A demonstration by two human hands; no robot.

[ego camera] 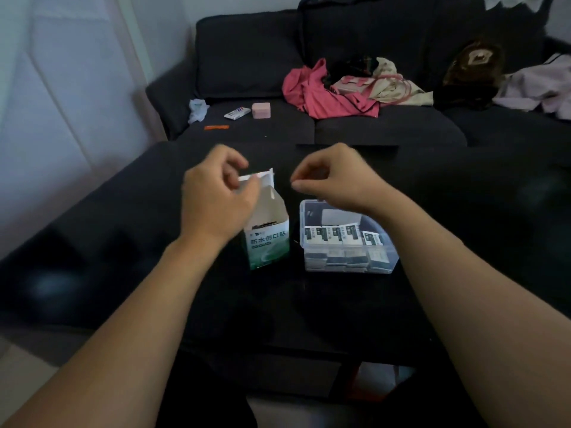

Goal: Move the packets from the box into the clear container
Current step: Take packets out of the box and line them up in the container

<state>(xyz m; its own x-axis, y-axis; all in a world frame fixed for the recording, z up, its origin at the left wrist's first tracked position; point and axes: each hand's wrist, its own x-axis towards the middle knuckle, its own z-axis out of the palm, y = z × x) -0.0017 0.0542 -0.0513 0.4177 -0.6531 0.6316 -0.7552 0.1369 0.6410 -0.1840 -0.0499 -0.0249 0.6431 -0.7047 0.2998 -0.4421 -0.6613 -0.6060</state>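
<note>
A green and white box (268,239) stands upright on the black table (309,304), its top flap open. The left hand (216,196) is above it, and its thumb and finger pinch the edge of the flap. Just to the right of the box sits the clear container (349,261), with many small packets (346,236) lined up inside. The right hand (333,177) hovers over the back of the container with curled fingers; I cannot tell if it holds anything. Behind the table is a dark sofa (355,125) with pink clothes (318,94) on it.
</note>
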